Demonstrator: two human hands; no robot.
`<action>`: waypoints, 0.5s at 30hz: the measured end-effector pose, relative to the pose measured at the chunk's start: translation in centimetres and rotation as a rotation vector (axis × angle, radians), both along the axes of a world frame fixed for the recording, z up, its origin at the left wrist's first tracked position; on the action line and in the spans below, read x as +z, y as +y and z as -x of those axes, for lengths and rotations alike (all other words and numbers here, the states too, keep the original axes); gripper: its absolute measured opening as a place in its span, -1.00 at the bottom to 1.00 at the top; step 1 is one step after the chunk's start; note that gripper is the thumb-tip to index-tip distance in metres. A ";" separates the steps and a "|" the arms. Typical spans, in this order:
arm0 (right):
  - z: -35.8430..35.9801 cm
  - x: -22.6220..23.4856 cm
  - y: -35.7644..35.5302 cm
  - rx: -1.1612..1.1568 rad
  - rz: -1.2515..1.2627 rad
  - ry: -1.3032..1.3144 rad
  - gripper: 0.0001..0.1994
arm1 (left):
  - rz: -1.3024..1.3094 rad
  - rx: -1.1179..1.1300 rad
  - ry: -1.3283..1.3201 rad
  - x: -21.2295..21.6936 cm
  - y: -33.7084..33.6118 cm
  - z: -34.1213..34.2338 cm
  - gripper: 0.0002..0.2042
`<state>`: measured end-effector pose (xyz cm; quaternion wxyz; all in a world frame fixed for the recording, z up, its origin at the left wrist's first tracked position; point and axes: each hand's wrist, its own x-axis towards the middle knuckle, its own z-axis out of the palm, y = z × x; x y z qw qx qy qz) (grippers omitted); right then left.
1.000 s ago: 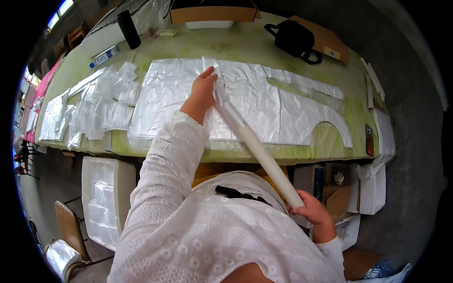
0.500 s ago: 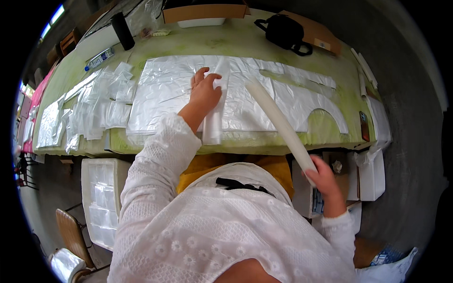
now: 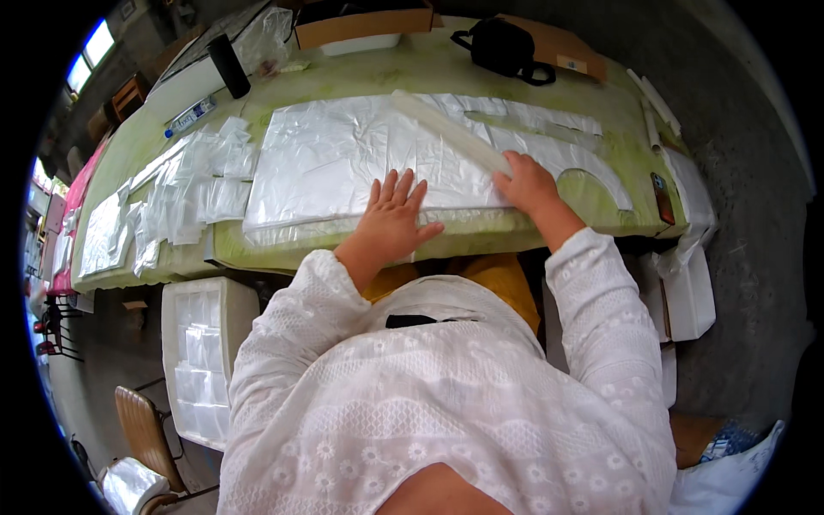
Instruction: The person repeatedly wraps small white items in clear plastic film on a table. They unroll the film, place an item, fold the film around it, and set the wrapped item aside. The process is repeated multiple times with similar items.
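A stack of thin, shiny white plastic bags [image 3: 318, 163] lies flat across the table, with strap-like handles and a curved cut-out at its right end. My left hand [image 3: 390, 221] rests on the near part of the plastic, palm down and fingers spread, holding nothing. In my right hand [image 3: 525, 184] is the near end of a long off-white stick [image 3: 451, 130]. The stick slants away to the left over the plastic, its far end near the stack's far edge. Whether it presses on the plastic along its whole length, I cannot tell.
Small clear plastic packets [image 3: 184, 189] lie in a heap at left, near a water bottle [image 3: 190, 116] and a black cylinder [image 3: 227, 66]. A black bag [image 3: 502, 49] and cardboard box [image 3: 365, 24] stand at the back. A phone [image 3: 661, 199] lies at right. A white foam box [image 3: 206, 292] sits below left.
My right hand has brought the stick up from the table's front edge onto the plastic. My left hand has moved nearer and flattened. The folded plastic band under it no longer stands out.
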<state>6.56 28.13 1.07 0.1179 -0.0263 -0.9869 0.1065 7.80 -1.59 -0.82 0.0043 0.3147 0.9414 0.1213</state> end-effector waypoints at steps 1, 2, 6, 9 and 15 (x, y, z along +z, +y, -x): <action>0.0 -0.2 -0.2 -0.046 -0.031 0.024 -0.50 | -0.017 0.027 0.007 -0.1 0.5 -0.7 -0.19; -0.1 -0.6 -0.5 -0.093 -0.147 0.043 -0.45 | -0.035 0.053 0.014 -0.1 1.0 -1.3 -0.18; -2.4 -3.1 -3.8 0.392 -0.179 0.475 -0.36 | -0.194 0.168 0.062 -1.5 2.0 -1.0 -0.32; -4.7 -3.5 -6.9 0.648 -0.033 0.368 -0.32 | -0.939 0.137 -0.247 -2.1 -0.5 0.4 -0.44; -6.4 -3.3 -8.8 0.696 0.065 0.228 -0.29 | -0.432 -0.271 -0.014 -0.8 -6.3 0.3 -0.33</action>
